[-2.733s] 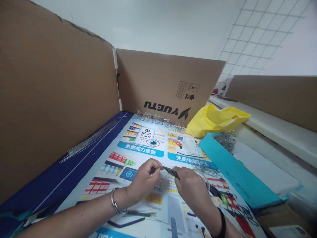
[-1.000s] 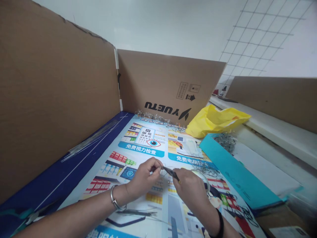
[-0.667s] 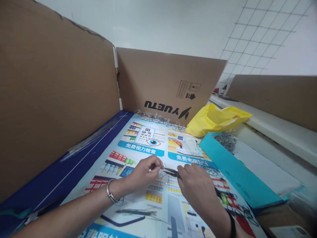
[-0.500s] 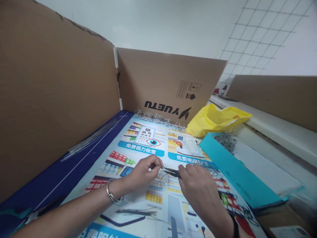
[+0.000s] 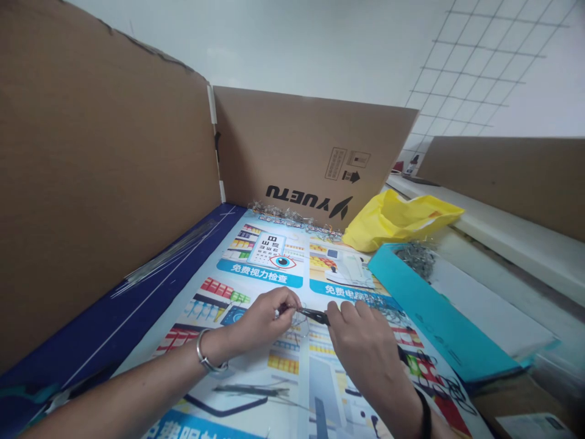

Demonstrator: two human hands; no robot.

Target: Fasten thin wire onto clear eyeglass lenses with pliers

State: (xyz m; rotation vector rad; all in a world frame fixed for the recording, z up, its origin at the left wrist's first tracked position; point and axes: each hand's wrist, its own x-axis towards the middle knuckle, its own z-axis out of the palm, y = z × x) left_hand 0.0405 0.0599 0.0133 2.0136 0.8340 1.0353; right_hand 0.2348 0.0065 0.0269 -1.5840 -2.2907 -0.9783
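Observation:
A thin piece of wire [image 5: 302, 323] is pinched between the thumb and fingers of my left hand [image 5: 270, 314], which wears a silver bracelet. My right hand [image 5: 361, 338] is wrapped round a pair of dark-handled pliers [image 5: 314, 315]. Their narrow jaws point left and are closed at the wire, close to my left fingertips. The wire's exact shape is too fine to make out. Below my hands, a small bundle of straight wires [image 5: 251, 390] lies on the printed poster [image 5: 304, 366].
Long wires [image 5: 169, 253] lie on the blue strip at left. Tangled wire bits line the cardboard panel [image 5: 311, 152]. At right are a yellow bag [image 5: 400, 219], a turquoise box [image 5: 439, 317] holding a heap of wire pieces [image 5: 417, 261], and black loops [image 5: 450, 387].
The pliers' jaws have come together and sit nearer to my left fingertips. My right hand has shifted slightly left; my left hand has stayed almost in place.

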